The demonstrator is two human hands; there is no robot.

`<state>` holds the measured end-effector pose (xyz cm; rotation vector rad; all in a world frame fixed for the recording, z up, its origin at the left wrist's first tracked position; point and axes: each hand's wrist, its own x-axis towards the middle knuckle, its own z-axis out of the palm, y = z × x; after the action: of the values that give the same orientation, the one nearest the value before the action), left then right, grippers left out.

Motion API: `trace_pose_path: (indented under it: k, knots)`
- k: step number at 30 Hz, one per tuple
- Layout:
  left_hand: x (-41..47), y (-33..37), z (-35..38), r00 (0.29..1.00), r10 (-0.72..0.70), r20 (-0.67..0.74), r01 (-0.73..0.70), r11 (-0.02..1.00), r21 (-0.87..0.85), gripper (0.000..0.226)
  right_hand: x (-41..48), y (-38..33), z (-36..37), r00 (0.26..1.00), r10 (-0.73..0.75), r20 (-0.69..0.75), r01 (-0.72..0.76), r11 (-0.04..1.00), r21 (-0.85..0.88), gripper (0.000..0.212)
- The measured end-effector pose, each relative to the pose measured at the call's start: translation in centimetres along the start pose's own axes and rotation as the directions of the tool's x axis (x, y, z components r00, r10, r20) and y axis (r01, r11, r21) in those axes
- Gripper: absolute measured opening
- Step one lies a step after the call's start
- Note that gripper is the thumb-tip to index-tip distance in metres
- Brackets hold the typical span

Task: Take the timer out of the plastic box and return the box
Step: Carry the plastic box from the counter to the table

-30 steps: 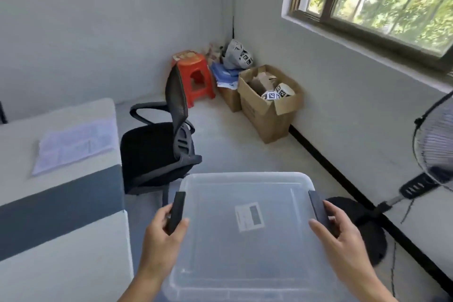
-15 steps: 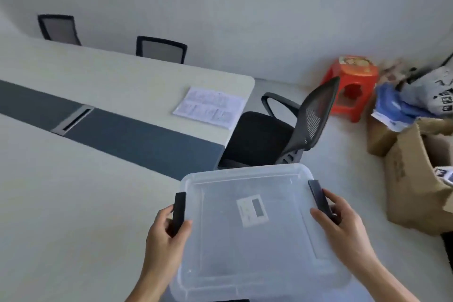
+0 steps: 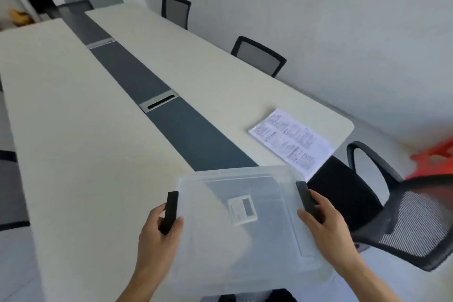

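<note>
A long white surface (image 3: 81, 154) with a dark grey centre strip fills the room ahead of us, mesh-backed chairs (image 3: 397, 206) along its far side and near end. We hold a clear lidded plastic box (image 3: 245, 235) above its near corner, our left hand (image 3: 159, 238) and right hand (image 3: 328, 228) with fingers closed on the black side latches. A printed leaflet (image 3: 293, 142) lies near the surface's end. Through the lid shows the small white timer (image 3: 242, 207), inside the box.
</note>
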<state>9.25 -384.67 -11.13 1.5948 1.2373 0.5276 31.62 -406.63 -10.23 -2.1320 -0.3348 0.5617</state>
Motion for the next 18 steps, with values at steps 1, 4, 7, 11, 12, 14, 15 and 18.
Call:
trace_pose_path:
  k: [1, 4, 7, 11, 12, 14, 15, 18]
  knots:
    - [0.4, -0.4, -0.2, 0.999, -0.029, -0.033, 0.029, 1.000, 0.003, 0.035, 1.5, -0.6, 0.7, 0.999, -0.013, 0.045, 0.014, 1.000, -0.024, 0.053]
    - [1.7, -2.1, -0.9, 0.981, -0.130, -0.143, 0.135, 0.990, 0.028, 0.040, 6.2, -2.4, 3.5, 0.978, -0.065, 0.198, 0.085, 0.992, -0.093, 0.052]
    - [2.2, -3.0, -1.5, 0.937, -0.219, -0.273, 0.236, 0.971, 0.032, 0.042, 10.4, -3.9, 6.9, 0.934, -0.126, 0.333, 0.183, 0.972, -0.145, 0.055]
    - [2.8, -2.6, -1.5, 0.862, -0.271, -0.429, 0.314, 0.949, 0.031, 0.044, 15.0, -6.2, 10.6, 0.827, -0.203, 0.524, 0.350, 0.916, -0.197, 0.056]
    - [3.1, -2.6, -1.3, 0.842, -0.286, -0.457, 0.338, 0.941, 0.034, 0.043, 15.9, -6.6, 11.5, 0.802, -0.212, 0.558, 0.383, 0.900, -0.209, 0.055]
    - [3.3, -2.9, -0.7, 0.800, -0.322, -0.506, 0.396, 0.918, 0.041, 0.043, 17.4, -7.2, 13.1, 0.764, -0.213, 0.609, 0.427, 0.875, -0.229, 0.054]
    - [3.3, -3.1, -0.5, 0.781, -0.336, -0.527, 0.419, 0.907, 0.044, 0.044, 17.8, -7.4, 13.8, 0.745, -0.212, 0.632, 0.443, 0.866, -0.231, 0.055]
    - [2.9, -4.3, -0.2, 0.717, -0.384, -0.582, 0.490, 0.871, 0.030, 0.048, 18.0, -7.6, 15.7, 0.676, -0.201, 0.709, 0.493, 0.839, -0.232, 0.057]
